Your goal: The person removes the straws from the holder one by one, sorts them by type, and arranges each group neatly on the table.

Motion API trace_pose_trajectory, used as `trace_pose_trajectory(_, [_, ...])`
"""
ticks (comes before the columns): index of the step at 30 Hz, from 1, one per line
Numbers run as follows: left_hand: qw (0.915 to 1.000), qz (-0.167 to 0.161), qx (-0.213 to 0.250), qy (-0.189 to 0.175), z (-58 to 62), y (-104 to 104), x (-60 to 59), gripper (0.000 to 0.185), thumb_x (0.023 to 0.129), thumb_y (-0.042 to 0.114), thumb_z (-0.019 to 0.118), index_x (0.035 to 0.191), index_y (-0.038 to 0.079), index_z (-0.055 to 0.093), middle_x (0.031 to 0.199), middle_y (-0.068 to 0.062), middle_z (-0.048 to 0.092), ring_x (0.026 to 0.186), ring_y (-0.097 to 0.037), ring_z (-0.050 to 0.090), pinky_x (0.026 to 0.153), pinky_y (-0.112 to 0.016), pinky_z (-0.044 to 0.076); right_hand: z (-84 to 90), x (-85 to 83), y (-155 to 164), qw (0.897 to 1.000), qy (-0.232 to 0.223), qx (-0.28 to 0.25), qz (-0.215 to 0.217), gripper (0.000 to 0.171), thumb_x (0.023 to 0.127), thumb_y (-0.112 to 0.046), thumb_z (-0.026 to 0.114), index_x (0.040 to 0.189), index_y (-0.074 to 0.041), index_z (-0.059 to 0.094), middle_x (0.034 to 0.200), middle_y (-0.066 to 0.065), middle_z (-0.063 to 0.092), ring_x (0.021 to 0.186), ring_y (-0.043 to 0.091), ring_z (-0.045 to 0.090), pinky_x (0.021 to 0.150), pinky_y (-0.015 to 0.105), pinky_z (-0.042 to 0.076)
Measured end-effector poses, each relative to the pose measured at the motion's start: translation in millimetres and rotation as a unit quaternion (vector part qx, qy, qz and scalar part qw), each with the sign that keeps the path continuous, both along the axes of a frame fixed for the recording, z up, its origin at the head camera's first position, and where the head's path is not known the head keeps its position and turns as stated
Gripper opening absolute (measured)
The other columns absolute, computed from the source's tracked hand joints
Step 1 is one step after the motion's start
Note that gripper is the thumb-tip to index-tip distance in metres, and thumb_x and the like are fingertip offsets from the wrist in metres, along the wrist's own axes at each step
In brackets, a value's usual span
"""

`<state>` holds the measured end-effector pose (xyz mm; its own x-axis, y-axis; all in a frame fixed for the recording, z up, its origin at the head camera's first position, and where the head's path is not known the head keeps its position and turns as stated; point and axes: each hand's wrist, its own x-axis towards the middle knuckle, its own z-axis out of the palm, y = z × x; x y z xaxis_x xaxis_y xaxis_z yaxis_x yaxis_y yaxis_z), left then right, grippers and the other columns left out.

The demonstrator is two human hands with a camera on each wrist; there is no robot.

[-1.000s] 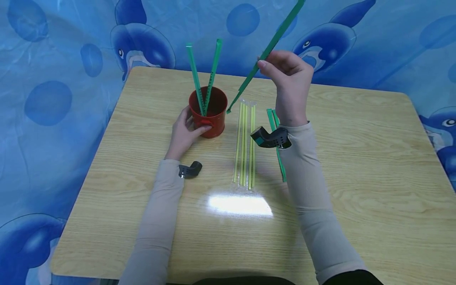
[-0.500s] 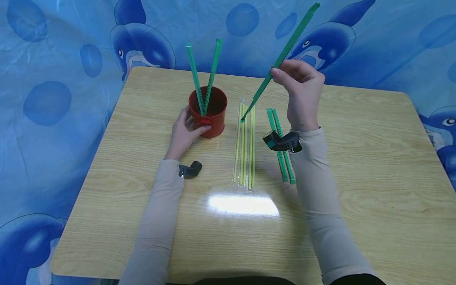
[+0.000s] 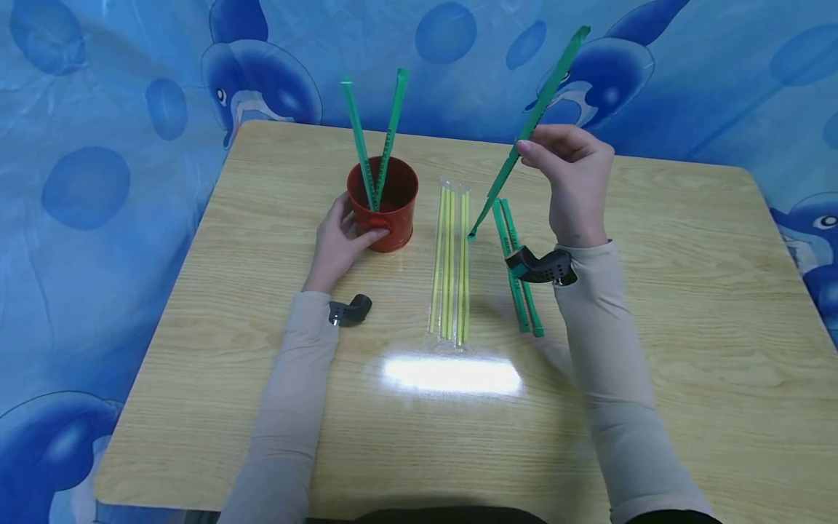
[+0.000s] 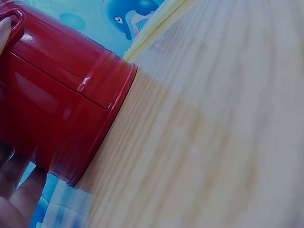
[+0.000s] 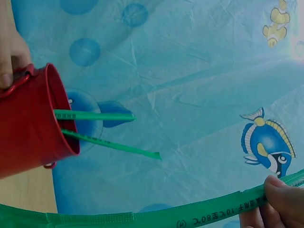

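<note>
Okay, right hand (image 3: 577,175) pinched a green straw (image 3: 555,81) between thumb and fingertips, no gap left. That straw hung tilted over the table (image 3: 694,306), top end leaning right, low end showing just beside the yellow straws (image 3: 447,269) in the head view. Left hand (image 3: 337,249) gripped the red cup (image 3: 398,231), fingers spread partway round, thumb at the handle (image 3: 378,224). Cup stood upright on the table; its two straws (image 3: 360,140), also green, leaned apart at the tops. Yellow ones lay side by side, right of the cup. Further right lay a loose green pair (image 3: 535,314), partly hidden by the wrist camera (image 3: 538,267). Dolphin backdrop (image 3: 373,40) behind.
</note>
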<state>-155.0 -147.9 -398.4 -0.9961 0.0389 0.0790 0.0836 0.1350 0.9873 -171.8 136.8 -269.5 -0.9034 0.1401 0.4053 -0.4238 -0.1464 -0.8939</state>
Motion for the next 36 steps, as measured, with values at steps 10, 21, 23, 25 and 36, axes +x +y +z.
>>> trace_pose_trajectory(10, [0.9999, 0.007, -0.014, -0.002, -1.1, 0.2, -0.8, 0.078, 0.08, 0.015, 0.076, 0.145, 0.013, 0.034, 0.145, -0.005, 0.04, 0.133, -0.018, 0.037, 0.107, -0.028, 0.036, -6.8, 5.4, 17.9, 0.999, -0.045, -0.014, 0.009, 0.01, 0.079, 0.011, 0.068, 0.088, 0.007, 0.071, 0.077, 0.007, 0.069, 0.073, 0.019, 0.064, 0.075, 0.029, 0.055])
trace_pose_trajectory(21, [0.9998, 0.009, -0.017, 0.001, -2.5, 0.7, -1.1, 0.077, 0.08, 0.017, 0.077, 0.145, 0.013, 0.034, 0.144, -0.005, 0.041, 0.132, -0.018, 0.038, 0.107, -0.027, 0.036, -14.7, 11.2, 34.9, 0.998, -0.065, -0.003, 0.013, 0.009, 0.08, 0.01, 0.068, 0.089, 0.009, 0.07, 0.077, 0.008, 0.069, 0.071, 0.017, 0.065, 0.073, 0.026, 0.056])
trace_pose_trajectory(23, [0.9998, 0.008, -0.016, -0.001, -2.8, 0.5, -1.4, 0.078, 0.08, 0.017, 0.077, 0.145, 0.013, 0.034, 0.144, -0.005, 0.041, 0.133, -0.018, 0.038, 0.107, -0.027, 0.036, -15.8, 12.3, 38.1, 0.997, -0.071, -0.005, 0.014, 0.01, 0.08, 0.011, 0.068, 0.09, 0.009, 0.07, 0.077, 0.008, 0.069, 0.071, 0.017, 0.065, 0.073, 0.026, 0.056])
trace_pose_trajectory(25, [0.9999, 0.007, -0.014, -0.003, -3.1, 0.2, -1.7, 0.078, 0.08, 0.017, 0.076, 0.145, 0.014, 0.034, 0.145, -0.005, 0.04, 0.133, -0.018, 0.038, 0.107, -0.027, 0.036, -16.6, 13.2, 41.4, 0.997, -0.077, -0.007, 0.013, 0.012, 0.079, 0.011, 0.068, 0.09, 0.009, 0.07, 0.077, 0.008, 0.069, 0.071, 0.017, 0.065, 0.073, 0.027, 0.056])
trace_pose_trajectory(36, [0.9998, 0.005, -0.012, -0.014, -1.7, 0.1, -1.1, 0.077, 0.081, 0.018, 0.076, 0.145, 0.016, 0.033, 0.146, -0.004, 0.039, 0.133, -0.019, 0.037, 0.107, -0.028, 0.036, -21.6, 18.7, 61.2, 0.994, -0.101, 0.023, 0.017, 0.011, 0.08, 0.011, 0.067, 0.089, 0.008, 0.071, 0.078, 0.006, 0.068, 0.069, 0.017, 0.064, 0.069, 0.025, 0.055])
